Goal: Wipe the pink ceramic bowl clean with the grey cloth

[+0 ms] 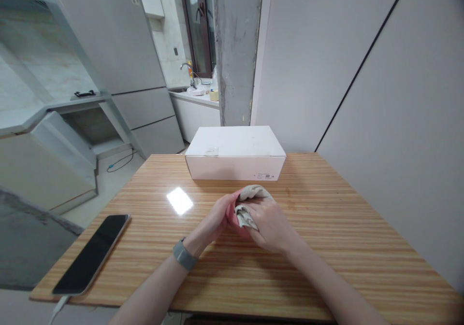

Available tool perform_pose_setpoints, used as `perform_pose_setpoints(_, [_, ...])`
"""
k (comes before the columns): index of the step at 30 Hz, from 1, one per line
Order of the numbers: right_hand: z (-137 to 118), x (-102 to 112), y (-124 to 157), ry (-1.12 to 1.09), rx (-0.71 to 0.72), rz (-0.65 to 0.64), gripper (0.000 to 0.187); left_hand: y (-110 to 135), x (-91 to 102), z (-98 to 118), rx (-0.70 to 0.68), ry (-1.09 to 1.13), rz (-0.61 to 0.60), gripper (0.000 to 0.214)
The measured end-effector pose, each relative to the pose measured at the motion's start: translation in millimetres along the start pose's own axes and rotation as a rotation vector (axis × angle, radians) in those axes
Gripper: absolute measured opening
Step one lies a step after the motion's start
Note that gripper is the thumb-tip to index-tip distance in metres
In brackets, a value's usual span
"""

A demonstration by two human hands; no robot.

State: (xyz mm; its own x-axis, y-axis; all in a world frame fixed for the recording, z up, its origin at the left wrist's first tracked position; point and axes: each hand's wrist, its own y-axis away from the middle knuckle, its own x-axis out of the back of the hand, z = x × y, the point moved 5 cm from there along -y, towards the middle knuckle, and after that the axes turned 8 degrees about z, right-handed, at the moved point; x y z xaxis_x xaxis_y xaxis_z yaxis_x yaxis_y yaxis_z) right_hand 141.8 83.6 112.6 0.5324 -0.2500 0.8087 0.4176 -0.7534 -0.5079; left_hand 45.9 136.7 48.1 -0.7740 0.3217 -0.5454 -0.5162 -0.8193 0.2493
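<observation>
At the middle of the table, my left hand [219,214] is closed on the side of a pink bowl [232,217], of which only a curved strip shows. A beige cloth [255,192] is bunched in and over the bowl. My right hand [270,221] presses into it with the fingers wrapped in the cloth, and the fingertips are hidden. Most of the bowl lies behind my hands and the cloth. A grey band circles my left wrist.
Beyond my hands, a closed white box [235,168] stands at the far edge of the wooden table [344,247]. A phone [92,255] with a white cable [60,308] lies at the left. A white wall [398,136] runs along the right side.
</observation>
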Motion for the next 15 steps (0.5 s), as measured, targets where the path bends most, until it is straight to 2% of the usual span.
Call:
perform_pose_setpoints(5, [2,4,-3,0.072,-0.120,0.074,0.030,2,-10.4,1,-0.069,0.091,-0.021,0.049])
perform_pose_setpoints(10, [0,10,-5,0.048,-0.020,0.032,0.028,5,-10.6,2,-0.001,0.141,-0.088,0.049])
perform_pose_setpoints(15, [-4,6,-3,-0.029,0.072,-0.065,0.026,0,5.8,-4,0.094,0.050,-0.011,0.051])
